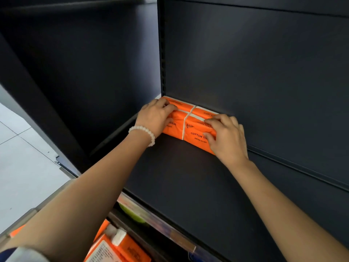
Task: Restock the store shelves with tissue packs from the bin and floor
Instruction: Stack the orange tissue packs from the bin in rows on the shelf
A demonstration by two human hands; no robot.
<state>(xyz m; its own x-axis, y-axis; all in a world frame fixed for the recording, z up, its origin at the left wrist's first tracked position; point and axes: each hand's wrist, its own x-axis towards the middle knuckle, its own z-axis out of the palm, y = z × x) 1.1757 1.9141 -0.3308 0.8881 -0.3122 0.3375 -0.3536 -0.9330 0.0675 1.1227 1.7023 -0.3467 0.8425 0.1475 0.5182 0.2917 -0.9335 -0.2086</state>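
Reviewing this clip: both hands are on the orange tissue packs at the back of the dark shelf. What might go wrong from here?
1. The tissue packs are stacked in the back corner; if the left hand and right hand let go unevenly, the top ones may slide off.
2. The bracelet on the left wrist could catch a wrapper edge as the hand withdraws.
3. More packs wait below; reaching down blindly may knock them.

Orange cotton tissue packs point(190, 125) are held against the back corner of a dark metal shelf point(185, 176), gripped at the left end by the left hand point(155, 118) and at the right end by the right hand point(227, 138). A white bead bracelet point(143, 132) is worn on the left wrist. Below, more orange packs point(117, 246) are seen, possibly in a bin.
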